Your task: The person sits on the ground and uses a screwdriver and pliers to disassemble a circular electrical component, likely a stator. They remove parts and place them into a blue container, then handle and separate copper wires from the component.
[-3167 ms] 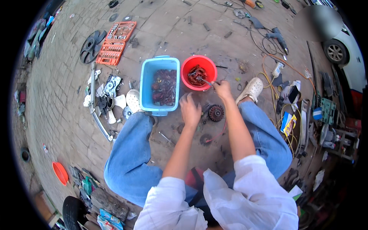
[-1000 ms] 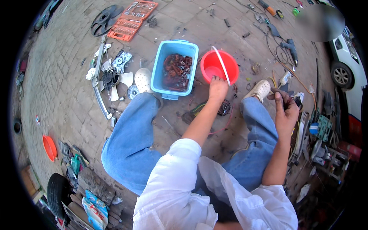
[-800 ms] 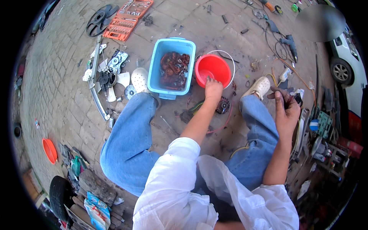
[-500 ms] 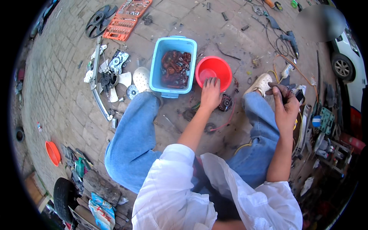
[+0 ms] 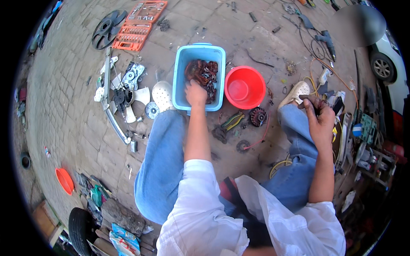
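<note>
My left hand (image 5: pixel 196 93) is down inside the light blue plastic bin (image 5: pixel 177 74), at the tangled red-brown copper windings (image 5: pixel 208 72). Its fingers are smeared by motion and partly hidden, so their grip is unclear. Beside the bin stands a red bucket (image 5: pixel 261 83) with nothing visible in it. Above my right knee, my right hand (image 5: pixel 321 117) is closed, its fingers darkened. It pinches a small dark piece (image 5: pixel 306 102) that I cannot make out. Pliers with green-yellow handles (image 5: pixel 234 121) and a round motor part (image 5: pixel 258 116) lie on the ground below the bucket.
On the left lie a window-regulator-like assembly (image 5: pixel 124 96), a black fan (image 5: pixel 106 30) and an orange socket set (image 5: pixel 133 36). To the right are a heat-gun-shaped tool (image 5: pixel 326 42) with cords, piled parts (image 5: pixel 367 128) and a white car (image 5: pixel 390 70). My shoes flank the containers.
My left hand has moved left from the red bucket into the blue bin, uncovering the pliers. My right hand stays nearly where it was. The whole view has shifted slightly.
</note>
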Demonstrator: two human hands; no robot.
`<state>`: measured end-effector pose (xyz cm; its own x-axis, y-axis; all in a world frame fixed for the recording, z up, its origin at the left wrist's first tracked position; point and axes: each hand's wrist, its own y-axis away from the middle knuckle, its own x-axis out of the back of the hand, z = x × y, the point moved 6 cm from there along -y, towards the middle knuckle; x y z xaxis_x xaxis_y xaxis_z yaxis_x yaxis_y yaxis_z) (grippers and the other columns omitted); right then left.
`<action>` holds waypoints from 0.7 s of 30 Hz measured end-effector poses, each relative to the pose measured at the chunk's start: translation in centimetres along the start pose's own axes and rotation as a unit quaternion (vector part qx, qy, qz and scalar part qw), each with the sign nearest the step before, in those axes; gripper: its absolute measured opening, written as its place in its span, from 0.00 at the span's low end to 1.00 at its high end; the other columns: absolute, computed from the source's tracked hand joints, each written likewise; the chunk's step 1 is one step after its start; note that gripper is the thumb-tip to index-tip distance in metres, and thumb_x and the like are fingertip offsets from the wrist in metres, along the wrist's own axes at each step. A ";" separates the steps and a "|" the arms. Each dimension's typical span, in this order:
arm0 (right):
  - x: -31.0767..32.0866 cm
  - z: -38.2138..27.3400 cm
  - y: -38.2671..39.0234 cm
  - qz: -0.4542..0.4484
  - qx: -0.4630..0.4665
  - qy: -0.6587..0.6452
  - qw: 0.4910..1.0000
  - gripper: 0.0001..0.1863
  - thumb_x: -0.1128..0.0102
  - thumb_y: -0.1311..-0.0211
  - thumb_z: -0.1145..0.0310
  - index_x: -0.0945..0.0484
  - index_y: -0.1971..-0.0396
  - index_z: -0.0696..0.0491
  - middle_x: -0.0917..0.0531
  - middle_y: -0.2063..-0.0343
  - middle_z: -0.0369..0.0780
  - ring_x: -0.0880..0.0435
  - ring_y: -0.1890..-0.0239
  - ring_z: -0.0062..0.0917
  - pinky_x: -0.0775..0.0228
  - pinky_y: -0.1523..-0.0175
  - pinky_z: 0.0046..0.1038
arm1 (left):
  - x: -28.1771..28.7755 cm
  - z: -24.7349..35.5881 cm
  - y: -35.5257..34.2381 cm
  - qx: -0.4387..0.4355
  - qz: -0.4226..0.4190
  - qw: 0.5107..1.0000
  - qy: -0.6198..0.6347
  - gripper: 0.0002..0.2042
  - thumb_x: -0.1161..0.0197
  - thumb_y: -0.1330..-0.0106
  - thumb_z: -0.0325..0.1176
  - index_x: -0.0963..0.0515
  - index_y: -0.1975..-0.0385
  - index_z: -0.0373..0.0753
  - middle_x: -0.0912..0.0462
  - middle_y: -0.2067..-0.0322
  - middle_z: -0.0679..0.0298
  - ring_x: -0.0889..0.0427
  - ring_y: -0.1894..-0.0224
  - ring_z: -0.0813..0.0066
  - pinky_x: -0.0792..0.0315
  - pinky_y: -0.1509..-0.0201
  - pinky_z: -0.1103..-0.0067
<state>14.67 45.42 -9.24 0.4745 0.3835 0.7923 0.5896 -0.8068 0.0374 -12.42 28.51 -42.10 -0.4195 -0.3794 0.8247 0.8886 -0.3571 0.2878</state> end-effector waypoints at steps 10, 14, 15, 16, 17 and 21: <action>-2.5 0.7 -1.0 -0.029 -0.009 0.039 0.999 0.11 0.42 0.36 0.70 0.18 0.61 0.62 0.15 0.74 0.44 0.16 0.71 0.24 0.27 0.61 0.24 | -3.0 5.2 4.7 0.002 -0.103 0.992 0.075 0.11 0.53 0.40 0.27 0.22 0.65 0.35 0.18 0.65 0.45 0.19 0.59 0.46 0.27 0.55 0.58; -2.8 1.3 -1.3 -0.032 -0.012 0.075 0.997 0.11 0.43 0.36 0.70 0.18 0.61 0.61 0.15 0.74 0.44 0.17 0.71 0.24 0.28 0.61 0.24 | -2.1 5.4 5.6 0.003 -0.049 0.995 0.088 0.12 0.46 0.40 0.28 0.23 0.58 0.34 0.23 0.53 0.45 0.26 0.47 0.47 0.30 0.47 0.58; -2.9 1.4 -1.4 -0.035 -0.010 0.084 0.996 0.11 0.43 0.36 0.70 0.18 0.61 0.61 0.15 0.74 0.44 0.17 0.71 0.24 0.28 0.61 0.24 | -1.7 5.5 5.6 -0.012 -0.015 0.997 0.079 0.14 0.44 0.41 0.29 0.24 0.55 0.34 0.26 0.49 0.44 0.29 0.43 0.47 0.32 0.44 0.58; -3.0 1.6 -1.4 -0.037 -0.010 0.082 0.996 0.11 0.42 0.36 0.71 0.19 0.61 0.61 0.15 0.74 0.44 0.17 0.71 0.23 0.28 0.61 0.24 | -1.5 5.1 5.3 0.007 0.013 0.998 0.063 0.17 0.40 0.44 0.30 0.25 0.53 0.36 0.31 0.45 0.44 0.35 0.40 0.45 0.34 0.42 0.57; -3.1 1.6 -1.5 -0.037 -0.008 0.088 0.995 0.10 0.42 0.36 0.71 0.19 0.61 0.61 0.15 0.74 0.44 0.17 0.71 0.23 0.28 0.61 0.24 | -1.3 4.8 5.1 0.033 0.040 0.998 0.045 0.21 0.36 0.46 0.32 0.27 0.51 0.37 0.36 0.42 0.43 0.41 0.36 0.43 0.37 0.39 0.56; -3.3 1.7 -1.6 -0.039 -0.013 0.093 0.995 0.10 0.42 0.37 0.71 0.19 0.61 0.61 0.16 0.74 0.45 0.17 0.71 0.24 0.27 0.62 0.24 | -1.0 2.3 2.9 0.131 0.090 0.986 0.046 0.32 0.29 0.52 0.35 0.33 0.45 0.37 0.48 0.38 0.37 0.41 0.39 0.38 0.39 0.39 0.49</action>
<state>13.27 46.21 -12.96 0.2973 0.3580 0.8851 0.6020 -0.7899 0.1173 -9.00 29.84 -40.99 -0.2543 -0.4962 0.8301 0.9628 -0.0484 0.2659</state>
